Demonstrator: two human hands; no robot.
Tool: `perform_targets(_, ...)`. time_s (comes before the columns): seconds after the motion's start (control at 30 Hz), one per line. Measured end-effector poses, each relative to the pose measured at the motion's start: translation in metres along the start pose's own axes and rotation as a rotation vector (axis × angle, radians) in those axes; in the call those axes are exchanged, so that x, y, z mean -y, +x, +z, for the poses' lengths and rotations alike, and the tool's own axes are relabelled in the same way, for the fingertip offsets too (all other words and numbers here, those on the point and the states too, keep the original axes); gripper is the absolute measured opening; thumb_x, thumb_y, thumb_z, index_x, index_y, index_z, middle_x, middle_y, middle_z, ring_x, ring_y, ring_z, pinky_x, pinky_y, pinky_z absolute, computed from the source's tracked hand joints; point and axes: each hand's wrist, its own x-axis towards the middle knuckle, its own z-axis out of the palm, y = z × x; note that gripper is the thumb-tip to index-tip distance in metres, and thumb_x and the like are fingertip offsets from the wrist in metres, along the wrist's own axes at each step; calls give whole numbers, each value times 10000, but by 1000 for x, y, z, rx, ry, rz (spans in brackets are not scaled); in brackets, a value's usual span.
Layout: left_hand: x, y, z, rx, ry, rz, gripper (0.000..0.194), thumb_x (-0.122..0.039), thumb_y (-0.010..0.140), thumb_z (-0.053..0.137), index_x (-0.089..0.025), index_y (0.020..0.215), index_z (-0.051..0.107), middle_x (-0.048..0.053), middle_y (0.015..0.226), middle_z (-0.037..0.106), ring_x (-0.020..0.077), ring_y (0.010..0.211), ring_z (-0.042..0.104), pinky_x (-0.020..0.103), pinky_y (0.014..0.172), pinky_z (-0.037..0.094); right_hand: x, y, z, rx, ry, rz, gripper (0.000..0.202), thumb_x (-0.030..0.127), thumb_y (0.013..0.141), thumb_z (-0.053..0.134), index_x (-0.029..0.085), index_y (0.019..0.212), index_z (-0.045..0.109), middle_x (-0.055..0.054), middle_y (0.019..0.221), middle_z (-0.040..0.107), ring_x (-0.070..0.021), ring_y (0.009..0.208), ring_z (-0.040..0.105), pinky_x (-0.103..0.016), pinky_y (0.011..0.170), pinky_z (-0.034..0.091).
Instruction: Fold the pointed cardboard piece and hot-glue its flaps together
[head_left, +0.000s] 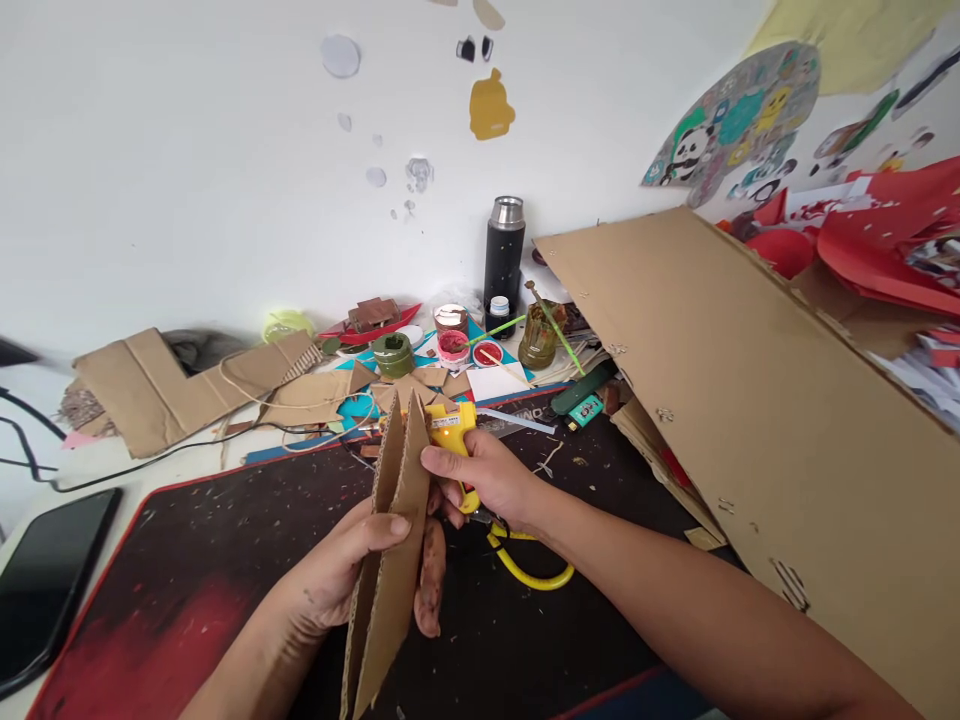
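Observation:
Two upright layers of cut cardboard [401, 540], joined or held close together with a narrow gap between them, stand over the dark mat. My left hand [360, 560] is closed around their lower part, thumb on the near face and stained fingers behind. My right hand [487, 475] grips the cardboard's upper right edge, its thumb against the face and its other fingers partly hidden. Just behind and touching that hand is a yellow glue gun [454, 430], lying on the mat or held; which one I cannot tell.
Yellow-handled scissors [532, 575] lie right of the cardboard. Paint jars [394, 354], a black flask [504, 255] and cardboard scraps line the back. A large cardboard sheet [720, 400] leans at the right. A phone [52, 580] lies left.

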Motion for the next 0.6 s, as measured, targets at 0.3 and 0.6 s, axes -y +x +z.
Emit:
perform_targets(0.3,4,-1,-3,71,-73,11,343,-429,949,733,-147,1143,703,77,722,807,227,533,772,322,533,655,-2,1,-3,54,49,24,713,818,697,870,191,583,551,26,473,550,-115,381,552,-216,393,416)
perform_targets(0.6,6,-4,-7,131,-101,-6,337,-416,964,720,-164,1182,674,63,732,802,230,528,774,340,528,667,2,0,-5,119,32,93,734,791,687,884,194,473,516,20,413,495,-129,386,566,-213,381,413)
